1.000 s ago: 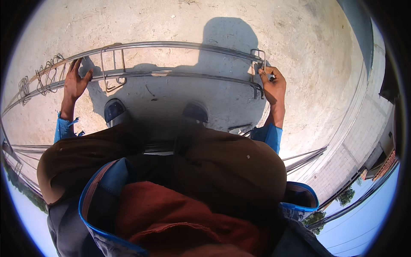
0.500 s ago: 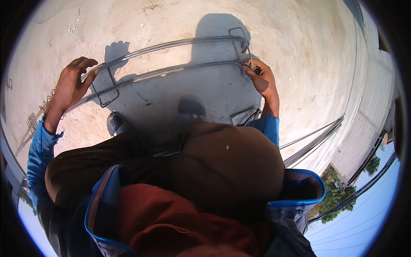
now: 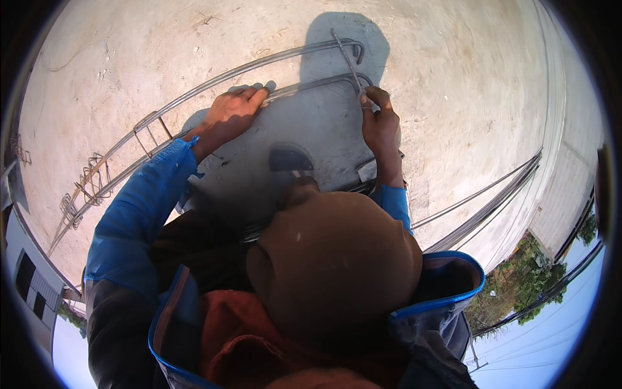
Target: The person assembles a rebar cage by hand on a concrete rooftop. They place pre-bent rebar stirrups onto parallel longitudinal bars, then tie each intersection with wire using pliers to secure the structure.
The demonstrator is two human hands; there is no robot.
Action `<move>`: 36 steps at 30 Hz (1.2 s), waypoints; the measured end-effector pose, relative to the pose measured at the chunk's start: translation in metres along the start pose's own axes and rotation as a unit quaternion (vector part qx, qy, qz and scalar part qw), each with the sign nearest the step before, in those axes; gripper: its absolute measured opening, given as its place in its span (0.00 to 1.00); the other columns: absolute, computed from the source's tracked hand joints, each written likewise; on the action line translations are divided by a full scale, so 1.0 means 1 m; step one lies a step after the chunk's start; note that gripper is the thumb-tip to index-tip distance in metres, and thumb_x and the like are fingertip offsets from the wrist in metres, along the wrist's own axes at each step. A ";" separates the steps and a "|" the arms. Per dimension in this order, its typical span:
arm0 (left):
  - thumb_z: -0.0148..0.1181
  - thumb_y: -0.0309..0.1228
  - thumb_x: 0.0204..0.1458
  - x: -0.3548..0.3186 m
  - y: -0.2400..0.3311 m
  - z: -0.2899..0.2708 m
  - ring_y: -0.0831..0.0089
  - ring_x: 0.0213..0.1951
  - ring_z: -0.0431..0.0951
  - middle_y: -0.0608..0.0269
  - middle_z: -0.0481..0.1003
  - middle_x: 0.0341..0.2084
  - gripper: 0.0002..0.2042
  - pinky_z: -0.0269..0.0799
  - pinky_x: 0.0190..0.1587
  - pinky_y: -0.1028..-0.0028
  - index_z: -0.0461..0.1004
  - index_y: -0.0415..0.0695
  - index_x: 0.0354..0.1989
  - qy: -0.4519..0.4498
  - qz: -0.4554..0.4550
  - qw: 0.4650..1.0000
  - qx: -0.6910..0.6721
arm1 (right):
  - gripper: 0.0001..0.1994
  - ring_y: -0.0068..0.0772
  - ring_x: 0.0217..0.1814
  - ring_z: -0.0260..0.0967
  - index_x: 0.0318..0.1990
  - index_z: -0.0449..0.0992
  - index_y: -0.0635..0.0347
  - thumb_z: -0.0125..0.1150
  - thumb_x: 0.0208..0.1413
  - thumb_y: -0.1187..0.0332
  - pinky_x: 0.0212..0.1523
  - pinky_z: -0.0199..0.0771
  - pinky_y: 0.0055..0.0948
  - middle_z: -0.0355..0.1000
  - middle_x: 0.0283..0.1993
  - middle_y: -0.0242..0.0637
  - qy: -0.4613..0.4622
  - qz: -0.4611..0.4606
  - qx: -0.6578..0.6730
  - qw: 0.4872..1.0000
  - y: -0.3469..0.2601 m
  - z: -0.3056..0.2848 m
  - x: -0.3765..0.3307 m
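Two long lines of steel rebar [image 3: 249, 65] run across the ground in front of me, their right ends bent into hooks. My left hand [image 3: 232, 111] is closed over the near rebar, fingers pointing right along it. At the hooked end a rebar stirrup [image 3: 346, 55] crosses both lines, seen nearly edge-on. My right hand [image 3: 380, 123] pinches the stirrup's near end beside the lower hook, thumb and forefinger together; a thin wire seems to show at the fingertips. Another stirrup [image 3: 150, 139] sits around the bars left of my left hand.
Several more stirrups [image 3: 91, 181] are bunched on the bars at far left. A bundle of long rods [image 3: 492, 201] lies on the ground at right, near a pale block wall [image 3: 570, 188]. My shoe [image 3: 289, 160] stands just short of the near rebar.
My left hand has moved right, from beside the left stirrup onto the near rebar. My right hand stays at the hooked end, where the stirrup has turned from an open loop to nearly edge-on.
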State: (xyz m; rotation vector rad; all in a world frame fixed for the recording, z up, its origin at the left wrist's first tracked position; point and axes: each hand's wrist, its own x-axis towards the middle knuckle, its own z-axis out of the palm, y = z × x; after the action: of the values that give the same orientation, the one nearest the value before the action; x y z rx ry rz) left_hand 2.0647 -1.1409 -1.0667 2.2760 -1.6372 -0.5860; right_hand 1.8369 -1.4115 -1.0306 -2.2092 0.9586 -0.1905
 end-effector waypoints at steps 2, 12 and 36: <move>0.52 0.39 0.71 0.009 -0.003 -0.019 0.49 0.47 0.84 0.49 0.80 0.48 0.15 0.82 0.46 0.55 0.73 0.48 0.59 -0.021 -0.025 0.999 0.001 | 0.20 0.56 0.57 0.79 0.62 0.76 0.55 0.68 0.64 0.68 0.58 0.78 0.45 0.79 0.56 0.53 0.044 -0.078 -0.049 0.995 -0.018 -0.004 0.008; 0.55 0.43 0.70 0.019 -0.007 -0.033 0.49 0.39 0.84 0.54 0.81 0.37 0.15 0.81 0.40 0.55 0.81 0.47 0.51 0.053 -0.080 0.995 -0.037 | 0.16 0.52 0.44 0.82 0.56 0.79 0.60 0.69 0.62 0.70 0.41 0.81 0.43 0.82 0.47 0.50 0.071 -0.059 0.056 0.994 -0.021 0.029 0.019; 0.55 0.50 0.72 0.048 0.043 -0.031 0.71 0.44 0.80 0.54 0.81 0.41 0.24 0.78 0.48 0.65 0.72 0.46 0.67 -0.110 -0.197 0.883 -0.411 | 0.20 0.22 0.30 0.68 0.50 0.80 0.64 0.51 0.77 0.54 0.33 0.68 0.26 0.77 0.33 0.35 -0.026 0.089 0.163 0.982 -0.011 0.033 0.045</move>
State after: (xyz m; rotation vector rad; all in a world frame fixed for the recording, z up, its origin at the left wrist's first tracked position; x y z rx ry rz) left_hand 2.0569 -1.2008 -1.0277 1.8919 -0.7190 -1.3644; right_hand 1.8886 -1.4184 -1.0538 -1.8126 1.0110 -0.1901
